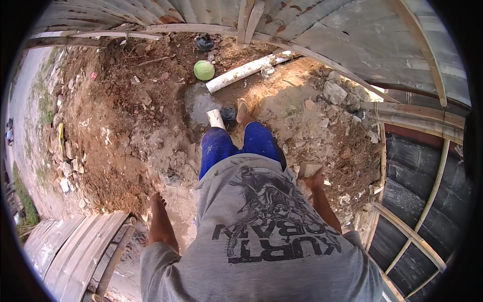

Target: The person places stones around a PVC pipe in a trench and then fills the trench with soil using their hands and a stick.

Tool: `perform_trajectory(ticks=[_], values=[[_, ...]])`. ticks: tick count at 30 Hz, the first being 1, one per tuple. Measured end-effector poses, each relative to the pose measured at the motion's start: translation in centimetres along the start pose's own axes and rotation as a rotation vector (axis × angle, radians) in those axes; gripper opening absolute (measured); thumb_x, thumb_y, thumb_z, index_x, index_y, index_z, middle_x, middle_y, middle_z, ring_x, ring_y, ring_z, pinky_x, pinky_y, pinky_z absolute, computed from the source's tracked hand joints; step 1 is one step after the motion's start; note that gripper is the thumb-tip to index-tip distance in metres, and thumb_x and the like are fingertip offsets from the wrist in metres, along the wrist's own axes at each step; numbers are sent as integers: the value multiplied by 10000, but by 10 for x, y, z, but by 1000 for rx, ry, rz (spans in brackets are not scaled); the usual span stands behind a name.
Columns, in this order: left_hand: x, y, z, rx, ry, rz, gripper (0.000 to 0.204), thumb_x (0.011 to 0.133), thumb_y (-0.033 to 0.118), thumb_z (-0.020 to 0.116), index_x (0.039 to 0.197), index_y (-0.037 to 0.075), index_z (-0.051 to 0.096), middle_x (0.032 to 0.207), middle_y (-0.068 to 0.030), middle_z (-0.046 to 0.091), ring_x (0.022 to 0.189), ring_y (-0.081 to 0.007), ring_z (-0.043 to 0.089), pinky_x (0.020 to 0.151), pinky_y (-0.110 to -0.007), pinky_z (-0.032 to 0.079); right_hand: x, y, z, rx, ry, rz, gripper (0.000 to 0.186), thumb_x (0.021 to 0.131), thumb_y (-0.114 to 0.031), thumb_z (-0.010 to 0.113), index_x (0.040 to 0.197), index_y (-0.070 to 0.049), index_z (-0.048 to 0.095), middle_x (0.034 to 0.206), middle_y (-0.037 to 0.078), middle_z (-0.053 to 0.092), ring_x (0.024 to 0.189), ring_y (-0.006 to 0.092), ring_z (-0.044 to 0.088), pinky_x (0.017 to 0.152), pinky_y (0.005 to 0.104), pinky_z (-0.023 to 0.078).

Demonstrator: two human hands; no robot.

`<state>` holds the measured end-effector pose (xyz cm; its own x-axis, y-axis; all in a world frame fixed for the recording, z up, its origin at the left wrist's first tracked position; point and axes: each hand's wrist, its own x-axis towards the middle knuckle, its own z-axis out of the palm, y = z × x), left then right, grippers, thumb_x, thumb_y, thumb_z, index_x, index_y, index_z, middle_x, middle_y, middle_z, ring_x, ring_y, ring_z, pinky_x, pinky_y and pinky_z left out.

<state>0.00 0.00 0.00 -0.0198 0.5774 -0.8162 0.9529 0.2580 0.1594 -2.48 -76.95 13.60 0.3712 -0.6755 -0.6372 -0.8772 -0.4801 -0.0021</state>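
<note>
My left hand [157, 202] hangs low on the left with loose, parted fingers and nothing in it. My right hand [316, 178] grips a flat, grey-tan trowel-like tool [309, 168] beside my right hip. Below me, a short white pipe [215, 118] sticks out from near my legs into a wet grey hollow [198, 103]. A longer white pipe [234, 72] lies diagonally beyond it, next to a round pale-green object [204, 70]. My sandaled foot [242, 108] rests right of the hollow.
Corrugated metal sheets [362, 40] on wooden beams line the far side. A dark wall with bamboo poles [407, 181] stands right, weathered boards [75, 241] lower left. Rubble [334, 93] and a dark bag [205, 42] lie on the dirt. A distant person [9, 135] is on the road.
</note>
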Motion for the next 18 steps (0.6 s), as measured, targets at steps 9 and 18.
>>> perform_trajectory(ticks=[9, 18], values=[[16, 99, 206, -379, 122, 37, 361, 946, 463, 601, 1147, 164, 621, 979, -75, 574, 847, -272, 552, 741, -435, 478, 257, -141, -4, -108, 68, -199, 1467, 574, -472, 936, 1580, -38, -40, 1461, 380, 334, 1308, 527, 446, 1088, 508, 432], [-303, 384, 517, 638, -338, 1446, 520, 972, 312, 613, 1384, 2, 544, 1143, -199, 707, 1144, -285, 658, 958, -375, 510, 361, -174, 23, 88, 113, 215, 1341, 635, -554, 845, 1604, -129, 22, 1465, 335, 327, 1301, 471, 435, 1061, 530, 406]])
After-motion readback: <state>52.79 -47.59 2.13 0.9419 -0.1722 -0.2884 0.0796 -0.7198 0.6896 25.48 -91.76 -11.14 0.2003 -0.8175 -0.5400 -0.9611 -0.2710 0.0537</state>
